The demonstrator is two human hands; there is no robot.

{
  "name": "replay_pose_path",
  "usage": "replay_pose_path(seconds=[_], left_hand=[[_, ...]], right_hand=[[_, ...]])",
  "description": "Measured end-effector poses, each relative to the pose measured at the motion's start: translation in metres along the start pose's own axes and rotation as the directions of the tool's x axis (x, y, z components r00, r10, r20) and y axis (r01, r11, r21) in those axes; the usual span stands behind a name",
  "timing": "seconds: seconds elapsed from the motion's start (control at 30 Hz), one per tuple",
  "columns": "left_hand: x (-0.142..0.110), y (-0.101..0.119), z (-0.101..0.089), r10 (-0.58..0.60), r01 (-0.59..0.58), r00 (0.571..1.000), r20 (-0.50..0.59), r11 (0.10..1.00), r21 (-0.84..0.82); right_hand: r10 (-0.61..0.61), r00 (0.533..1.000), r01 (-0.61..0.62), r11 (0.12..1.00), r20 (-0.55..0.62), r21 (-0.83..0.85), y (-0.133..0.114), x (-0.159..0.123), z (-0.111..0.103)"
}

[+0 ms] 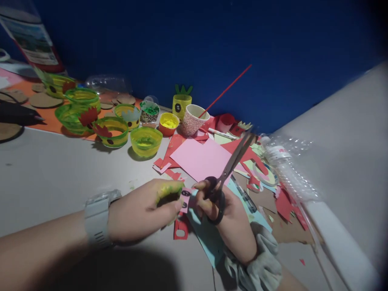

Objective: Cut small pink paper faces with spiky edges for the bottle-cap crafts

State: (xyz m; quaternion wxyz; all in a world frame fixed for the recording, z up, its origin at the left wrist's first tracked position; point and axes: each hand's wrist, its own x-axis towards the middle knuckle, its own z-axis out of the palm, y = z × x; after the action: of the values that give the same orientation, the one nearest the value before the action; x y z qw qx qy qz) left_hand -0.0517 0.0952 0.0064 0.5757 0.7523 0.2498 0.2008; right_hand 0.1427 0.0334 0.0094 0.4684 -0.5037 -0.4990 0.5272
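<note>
Between the thumb and fingers of my left hand [151, 208] is a small pink paper piece [185, 200] with two black drawn eyes on it. Green and yellow paint stains that hand's index finger. My right hand [227, 210] has its fingers in the handles of a pair of scissors [228, 171], whose blades point up and away from the pink piece. Beneath the hands lie a light blue sheet [209, 238] and a red paper scrap with a hole [181, 228]. Just beyond them is a larger pink sheet [201, 157].
Several green-yellow painted bowls [146, 142] stand at the left back. A patterned cup [194, 120] holds a red stick, beside a yellow paint cup [168, 122] and a pineapple-like cup [182, 106]. Paper scraps, a pen [245, 195] and a plastic bottle [291, 173] lie at right.
</note>
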Motion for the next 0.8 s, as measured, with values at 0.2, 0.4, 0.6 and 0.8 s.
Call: replay_pose_path(seconds=[0.2, 0.4, 0.6, 0.8], left_hand=[[0.0008, 0.0019, 0.0035, -0.014, -0.022, 0.990, 0.139, 0.965, 0.260], [-0.0005, -0.0007, 0.0013, -0.006, -0.019, 0.993, 0.119, 0.977, 0.211], [0.0000, 0.0000, 0.0006, 0.000, -0.005, 0.999, 0.033, 0.990, 0.141], [0.0013, 0.0017, 0.0017, -0.018, 0.015, 0.999, 0.037, 0.996, 0.089]], right_hand=[[0.012, 0.999, -0.005, 0.986, 0.038, -0.169, -0.0053, -0.0025, -0.0011], [0.010, 1.000, -0.007, 0.992, 0.029, -0.122, -0.0090, -0.0009, -0.0013], [0.021, 0.999, -0.017, 0.993, 0.032, -0.119, -0.0096, -0.0016, -0.0004], [0.011, 0.999, -0.007, 0.996, 0.050, -0.090, -0.0076, -0.0021, -0.0022]])
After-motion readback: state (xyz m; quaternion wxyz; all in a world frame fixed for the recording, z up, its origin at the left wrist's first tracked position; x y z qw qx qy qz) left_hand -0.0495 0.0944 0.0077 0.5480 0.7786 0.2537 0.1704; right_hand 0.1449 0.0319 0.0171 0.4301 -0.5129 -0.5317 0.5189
